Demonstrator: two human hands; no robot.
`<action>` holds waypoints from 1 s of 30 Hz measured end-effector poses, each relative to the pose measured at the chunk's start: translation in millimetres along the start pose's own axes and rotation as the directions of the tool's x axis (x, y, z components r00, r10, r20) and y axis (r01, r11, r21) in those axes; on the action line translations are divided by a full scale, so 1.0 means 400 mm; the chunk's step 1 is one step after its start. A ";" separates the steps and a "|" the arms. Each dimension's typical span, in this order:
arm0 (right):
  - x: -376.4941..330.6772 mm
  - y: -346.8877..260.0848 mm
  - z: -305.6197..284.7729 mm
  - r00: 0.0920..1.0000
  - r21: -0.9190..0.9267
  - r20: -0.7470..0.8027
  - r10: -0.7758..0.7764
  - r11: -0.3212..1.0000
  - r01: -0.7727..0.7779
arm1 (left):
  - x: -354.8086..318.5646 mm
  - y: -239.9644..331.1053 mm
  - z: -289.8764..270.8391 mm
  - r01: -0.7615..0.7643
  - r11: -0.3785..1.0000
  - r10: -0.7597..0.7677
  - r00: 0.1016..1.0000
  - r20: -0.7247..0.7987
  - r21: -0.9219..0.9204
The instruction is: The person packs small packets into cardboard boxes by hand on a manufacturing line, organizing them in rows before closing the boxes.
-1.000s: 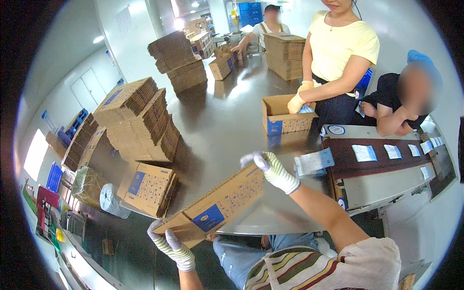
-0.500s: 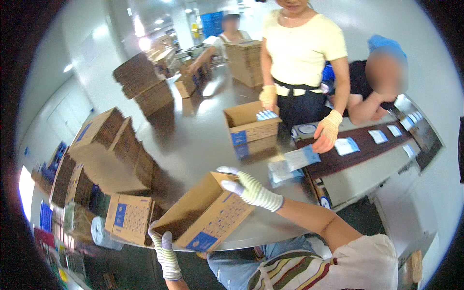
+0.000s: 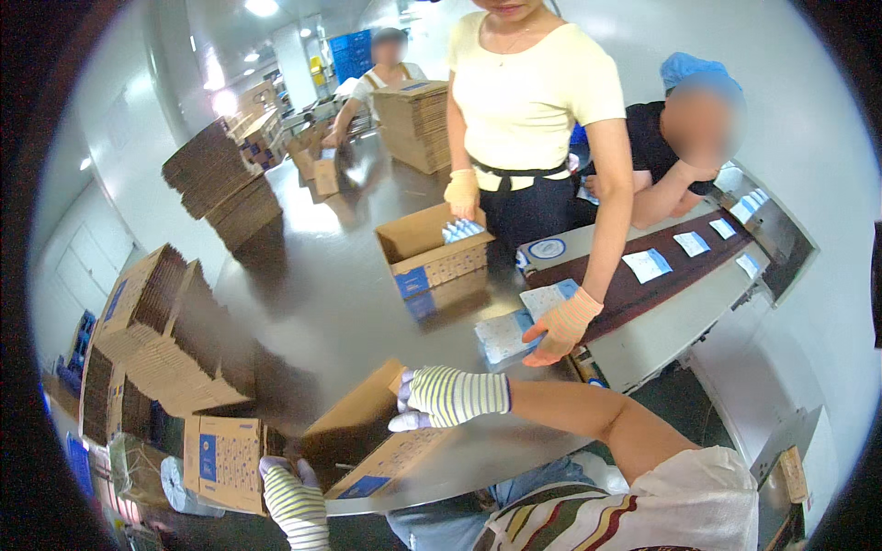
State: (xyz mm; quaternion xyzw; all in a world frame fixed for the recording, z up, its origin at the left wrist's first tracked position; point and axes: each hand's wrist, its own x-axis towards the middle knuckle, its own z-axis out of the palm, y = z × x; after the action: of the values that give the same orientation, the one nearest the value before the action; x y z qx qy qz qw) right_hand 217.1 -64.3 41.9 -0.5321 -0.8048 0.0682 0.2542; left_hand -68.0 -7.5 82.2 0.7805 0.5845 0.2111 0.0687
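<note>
Since both hands are working one carton (image 3: 395, 459), its position is easy to give: it's right between them, at the near edge of the table (image 3: 331, 308). Can't tell if its base is fully resting there, though. The right hand (image 3: 457, 397) is half curled, fingers bent over the rim with the thumb a bit apart, and it's got hold of that end. The left hand (image 3: 296, 505) is at the opposite end, thumb and fingers slightly parted; can't tell if it's really gripping or just touching.

For doing this well, I'd say hold both ends evenly so the walls spread square, and go easy on the rim so the cardboard doesn't crease.

Direction-wise, the open mouth faces mostly up, and the printed long side faces the person. Its long axis runs diagonally, from close by the left hand out to the right one. Just past the right hand, a co-worker's hand (image 3: 565, 331) is on some packets (image 3: 501, 338).
</note>
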 end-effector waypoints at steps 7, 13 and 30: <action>0.033 -0.011 0.008 0.987 -0.004 0.154 0.046 0.999 -0.046 | -0.022 0.083 0.078 -0.418 0.858 0.362 0.904 0.227 0.299; 0.060 -0.002 0.020 0.959 -0.047 0.201 0.197 0.980 -0.192 | 0.091 0.073 0.136 -0.312 0.894 0.138 0.875 0.465 0.322; 0.033 0.274 -0.042 0.700 0.984 -0.027 0.714 0.142 -0.107 | 0.017 0.106 0.181 -0.690 0.715 0.661 0.721 0.208 0.117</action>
State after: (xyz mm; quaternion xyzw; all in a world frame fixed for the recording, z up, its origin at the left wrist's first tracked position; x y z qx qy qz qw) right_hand 311.1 -8.7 19.0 -0.4786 -0.3121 0.4577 0.6812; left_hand 0.9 -4.0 33.7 0.9565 0.2682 0.1065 -0.0425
